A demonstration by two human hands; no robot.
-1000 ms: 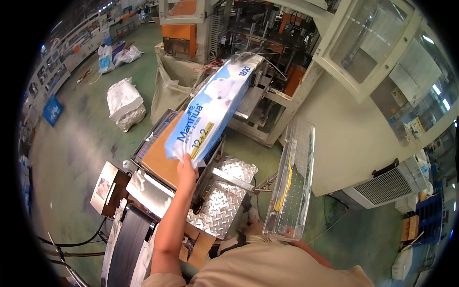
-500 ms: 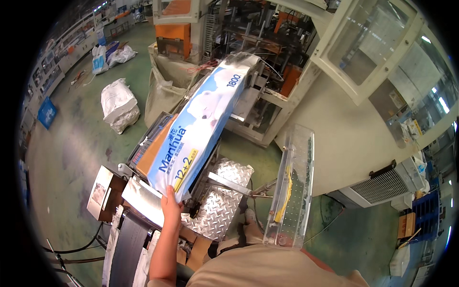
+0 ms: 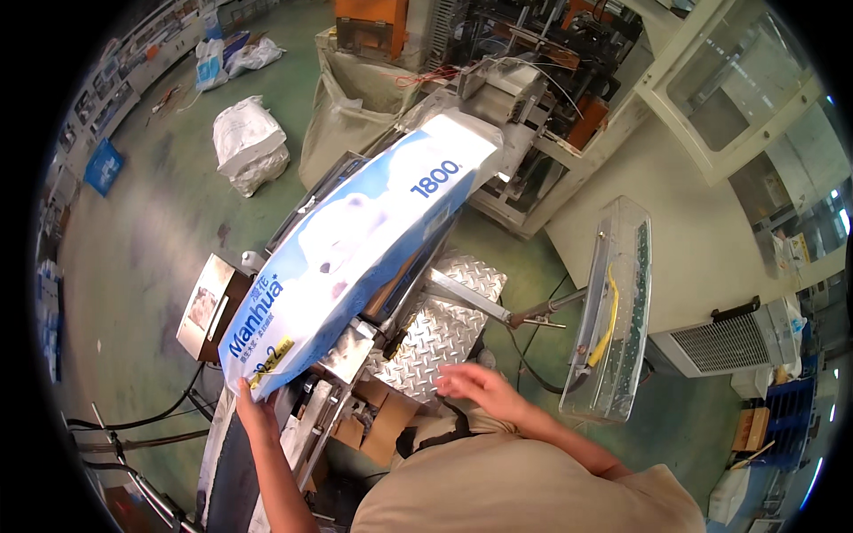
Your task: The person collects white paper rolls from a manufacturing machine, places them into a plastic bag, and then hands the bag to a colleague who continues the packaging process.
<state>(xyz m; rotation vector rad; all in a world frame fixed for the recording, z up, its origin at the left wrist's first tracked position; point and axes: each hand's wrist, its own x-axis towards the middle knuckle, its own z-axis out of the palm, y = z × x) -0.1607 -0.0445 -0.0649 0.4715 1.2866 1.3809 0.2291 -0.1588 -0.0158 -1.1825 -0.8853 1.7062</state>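
Note:
A long blue-and-white plastic-wrapped pack (image 3: 360, 235) slants over the machine's feed table, its far end by the metal outlet. My left hand (image 3: 258, 410) is closed on the wrapping at the pack's near end, above a dark conveyor belt (image 3: 229, 475). Well to the right of the pack, my right hand (image 3: 484, 391) hovers just in front of a tread-patterned metal plate (image 3: 435, 346). Its fingers are loosely stretched out with nothing in them.
A clear plastic guard box (image 3: 609, 311) stands on the right, before the machine's cream panel. Left of the table is a metal box (image 3: 213, 306). Beyond it are a white sack (image 3: 251, 147) and a large cloth bin (image 3: 351, 115). Cables cross the floor at lower left.
The pack has moved toward me and to the left in my left hand, drawing its far end back from the machine. My right hand has come into view.

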